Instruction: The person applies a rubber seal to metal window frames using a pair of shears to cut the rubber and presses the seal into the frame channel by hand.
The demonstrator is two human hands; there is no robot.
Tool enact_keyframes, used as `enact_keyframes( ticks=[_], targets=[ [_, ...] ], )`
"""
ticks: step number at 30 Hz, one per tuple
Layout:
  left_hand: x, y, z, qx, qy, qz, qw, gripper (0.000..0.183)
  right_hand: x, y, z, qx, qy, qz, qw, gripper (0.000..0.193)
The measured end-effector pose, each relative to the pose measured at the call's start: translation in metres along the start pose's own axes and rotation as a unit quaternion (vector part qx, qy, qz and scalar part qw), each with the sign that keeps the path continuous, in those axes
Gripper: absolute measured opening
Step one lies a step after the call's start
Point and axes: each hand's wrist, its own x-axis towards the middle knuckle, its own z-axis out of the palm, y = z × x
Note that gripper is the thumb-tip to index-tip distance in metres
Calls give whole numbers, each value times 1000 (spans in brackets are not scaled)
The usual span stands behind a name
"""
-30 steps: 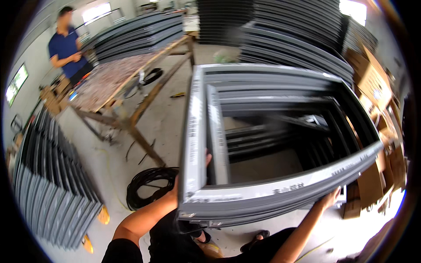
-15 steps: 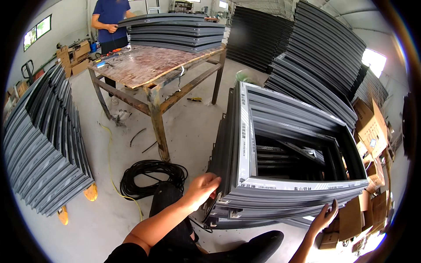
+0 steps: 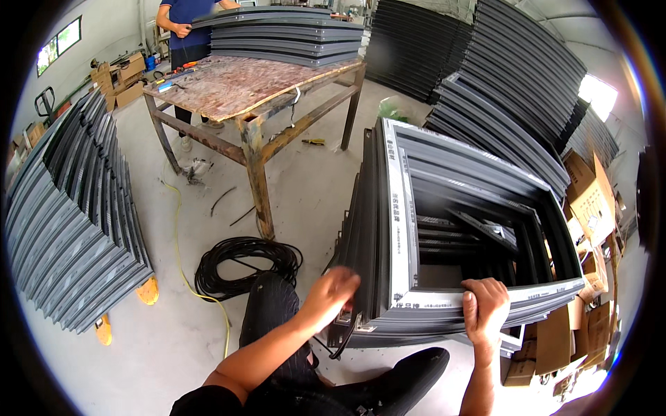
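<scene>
In front of me stands a stack of dark grey metal window frames (image 3: 368, 229). The topmost window frame (image 3: 397, 208) carries white printed protective film on its face. My right hand (image 3: 488, 305) is closed over the near bar of that top frame, fingers hooked over its inner edge and thumb on the face. At the stack's near left corner is my left hand (image 3: 334, 295), bent and smeared by motion; whether it touches the frames cannot be made out. Just beneath it, a small metal corner piece (image 3: 361, 324) shows at the frame ends.
A worn wooden-topped table (image 3: 229, 87) bears more frames (image 3: 284, 43) and hand tools; a person (image 3: 184, 31) stands behind it. Coiled black cable (image 3: 236, 267) lies on the floor beside my knee. Frame stacks stand left (image 3: 76, 236) and far right (image 3: 520, 62); cardboard boxes (image 3: 590, 194) line the right.
My right hand has moved from the stack's front right side up onto the near bar of the top frame. My left hand stays by the left corner, slightly shifted. The whole view has tilted a little.
</scene>
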Motion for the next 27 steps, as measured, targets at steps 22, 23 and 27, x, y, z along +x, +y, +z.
enact_keyframes(
  ticks=[22,23,27],
  targets=[
    [-50,21,-1,-164,-113,-199,960,37,-81,-49,-10,11,42,-29,999,26],
    [-63,11,-6,-145,-141,-185,962,36,-112,-52,1,113,-18,-16,993,29],
    [-92,3,-1,-201,-149,-176,952,32,-199,-102,43,197,-242,63,948,20]
  ],
)
